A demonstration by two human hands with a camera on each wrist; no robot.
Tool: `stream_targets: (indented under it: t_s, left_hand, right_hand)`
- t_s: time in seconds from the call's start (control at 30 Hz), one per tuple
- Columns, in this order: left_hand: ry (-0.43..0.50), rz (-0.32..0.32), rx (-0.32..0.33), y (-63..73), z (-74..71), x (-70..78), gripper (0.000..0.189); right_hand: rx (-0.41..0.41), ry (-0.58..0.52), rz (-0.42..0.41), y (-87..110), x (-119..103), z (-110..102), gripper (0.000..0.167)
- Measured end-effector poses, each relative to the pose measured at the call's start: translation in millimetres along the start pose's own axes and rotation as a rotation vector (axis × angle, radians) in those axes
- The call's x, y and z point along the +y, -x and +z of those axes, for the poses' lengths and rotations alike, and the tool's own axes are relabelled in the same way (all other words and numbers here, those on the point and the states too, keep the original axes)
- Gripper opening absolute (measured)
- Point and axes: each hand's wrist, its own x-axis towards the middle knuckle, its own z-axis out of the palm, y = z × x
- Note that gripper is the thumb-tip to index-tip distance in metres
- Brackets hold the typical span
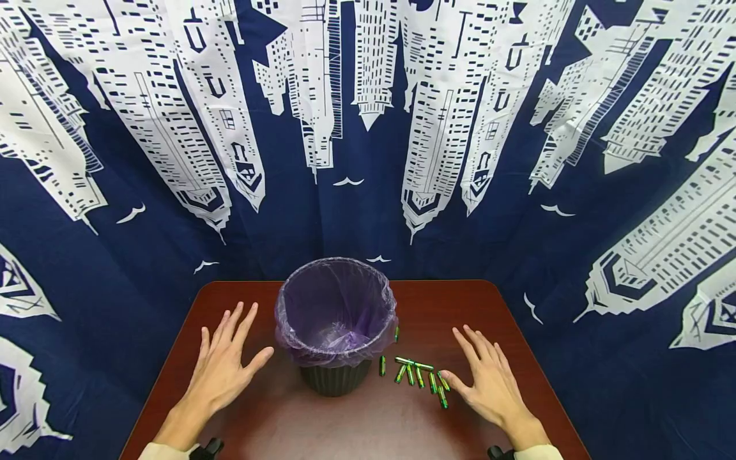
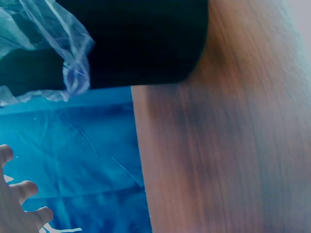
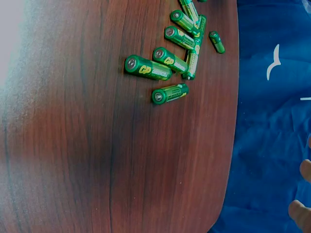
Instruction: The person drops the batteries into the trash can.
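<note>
My left hand (image 1: pixel 224 367) is held with fingers spread to the left of a dark ribbed trash bin (image 1: pixel 335 378), holding nothing. A thin purple plastic bag (image 1: pixel 293 342) lines the bin and folds over its rim. On the other side my right hand (image 1: pixel 489 380), also empty with fingers extended, is beside several green GP batteries (image 1: pixel 418 375). In the right wrist view the batteries (image 3: pixel 148 68) lie loosely grouped on their sides. Fingertips (image 2: pixel 36 216) of the left hand show at the edge of the left wrist view.
The brown wooden table (image 1: pixel 276 421) has rounded far corners. Behind and around it hangs a dark blue cloth (image 1: pixel 299 223) with white buildings and birds printed on it. One battery (image 1: pixel 397 333) lies apart near the bin's right side, partly hidden by the bag.
</note>
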Motion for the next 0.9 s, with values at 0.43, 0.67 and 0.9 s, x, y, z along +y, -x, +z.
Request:
stream_targets:
  t_s: [0.43,0.67,0.9]
  left_hand:
    - [0.170,0.152,0.188,-16.3,1.5,20.5,0.092]
    - [0.205,0.123,0.141,-15.6,-9.9,49.7,0.092]
    - [0.200,0.081,0.094,-21.3,-5.5,63.3,0.093]
  right_hand:
    - [0.006,-0.009,-0.037,-9.0,-0.8,-3.0,0.090]
    - [-0.039,-0.009,-0.005,0.2,-0.9,2.1,0.087]
    - [-0.045,-0.045,0.013,5.7,3.8,9.9,0.085]
